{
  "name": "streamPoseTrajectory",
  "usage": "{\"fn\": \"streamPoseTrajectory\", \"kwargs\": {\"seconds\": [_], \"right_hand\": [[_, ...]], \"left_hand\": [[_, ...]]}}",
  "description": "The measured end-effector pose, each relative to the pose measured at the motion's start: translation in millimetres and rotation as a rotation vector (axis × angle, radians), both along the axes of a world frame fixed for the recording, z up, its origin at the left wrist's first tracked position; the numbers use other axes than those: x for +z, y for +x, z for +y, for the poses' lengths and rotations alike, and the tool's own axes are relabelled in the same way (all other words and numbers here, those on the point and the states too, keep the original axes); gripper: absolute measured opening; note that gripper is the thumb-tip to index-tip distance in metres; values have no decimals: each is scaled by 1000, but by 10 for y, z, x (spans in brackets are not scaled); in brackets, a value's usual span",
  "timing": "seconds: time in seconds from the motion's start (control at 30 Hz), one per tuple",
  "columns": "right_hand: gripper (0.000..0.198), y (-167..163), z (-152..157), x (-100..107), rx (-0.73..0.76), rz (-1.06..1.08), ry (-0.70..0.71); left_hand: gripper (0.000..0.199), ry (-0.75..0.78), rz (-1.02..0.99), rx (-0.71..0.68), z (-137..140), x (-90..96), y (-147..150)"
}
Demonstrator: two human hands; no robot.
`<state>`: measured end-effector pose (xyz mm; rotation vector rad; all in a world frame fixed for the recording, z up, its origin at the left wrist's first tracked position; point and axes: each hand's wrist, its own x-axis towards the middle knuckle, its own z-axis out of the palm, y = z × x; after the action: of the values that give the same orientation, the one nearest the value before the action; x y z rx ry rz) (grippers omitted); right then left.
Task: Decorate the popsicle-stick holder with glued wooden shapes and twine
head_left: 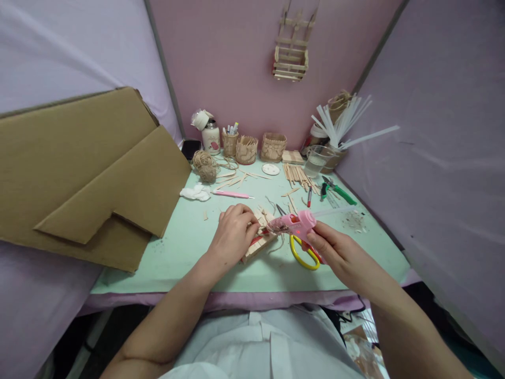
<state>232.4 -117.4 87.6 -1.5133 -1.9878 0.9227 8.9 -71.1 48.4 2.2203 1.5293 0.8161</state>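
My right hand grips a pink glue gun, its nozzle pointing left. A clear glue stick sticks out of its back end. The nozzle is close to a small wooden stick piece made of pale craft sticks with a red strip on it. My left hand is closed at the piece's left side, fingertips pressed on it and partly hiding it. Twine strands hang around the nozzle. Beneath the glue gun lie scissors with a yellow handle.
Loose craft sticks, a twine ball and a pink pen lie behind my hands. Green pliers rest at the right. Stick-covered cups line the back. Large cardboard leans over the left side.
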Motion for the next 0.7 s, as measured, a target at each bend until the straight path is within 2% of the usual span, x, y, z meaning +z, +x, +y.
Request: {"fn": "streamPoseTrajectory", "kwargs": {"seconds": [0.27,0.43,0.57,0.7], "right_hand": [[33,97,-107,2,-62,-3,46],[36,401,-236,-76,-260,17,130],[39,722,-242,-208,-423,-157,157],[50,1041,-162,-415,-561,-401,148]], "left_hand": [[17,16,-16,-4,6,-31,-18],[17,22,-22,-18,-6,-39,-35],[18,17,-24,-26,-14,-32,-26],[18,16,-19,-40,-16,-22,-12]]}}
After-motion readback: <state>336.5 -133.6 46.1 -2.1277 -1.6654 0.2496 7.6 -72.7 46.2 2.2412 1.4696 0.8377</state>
